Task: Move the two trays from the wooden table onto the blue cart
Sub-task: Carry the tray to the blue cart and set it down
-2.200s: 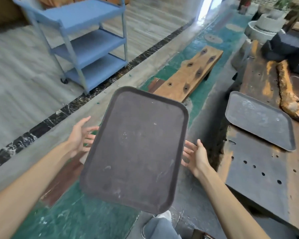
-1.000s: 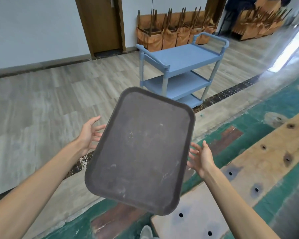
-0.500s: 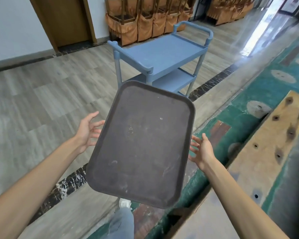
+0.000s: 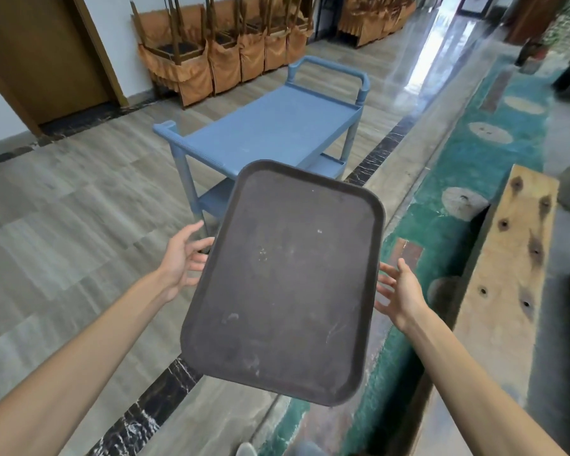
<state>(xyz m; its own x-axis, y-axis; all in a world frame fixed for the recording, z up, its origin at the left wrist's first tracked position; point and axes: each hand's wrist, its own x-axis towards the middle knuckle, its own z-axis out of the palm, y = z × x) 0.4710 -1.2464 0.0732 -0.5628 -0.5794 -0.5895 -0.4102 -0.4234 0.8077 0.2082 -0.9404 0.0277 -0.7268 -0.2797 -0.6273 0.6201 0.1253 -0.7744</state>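
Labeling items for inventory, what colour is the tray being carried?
Dark brown, scuffed with pale specks, on the tray; the head view shows it best.

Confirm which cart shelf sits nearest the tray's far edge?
The top shelf: the tray overlaps its near rim in view. The lower shelf only shows underneath, between the legs.

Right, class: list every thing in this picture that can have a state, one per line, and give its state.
Dark tray: off the table, carried in the air, tilted, nothing on it.
Left hand: fingers spread, against the tray's left edge.
Right hand: fingers spread, against the tray's right edge.
Blue cart: standing ahead, top shelf bare.
Wooden door: shut.
Chairs: stacked upside down by the wall.
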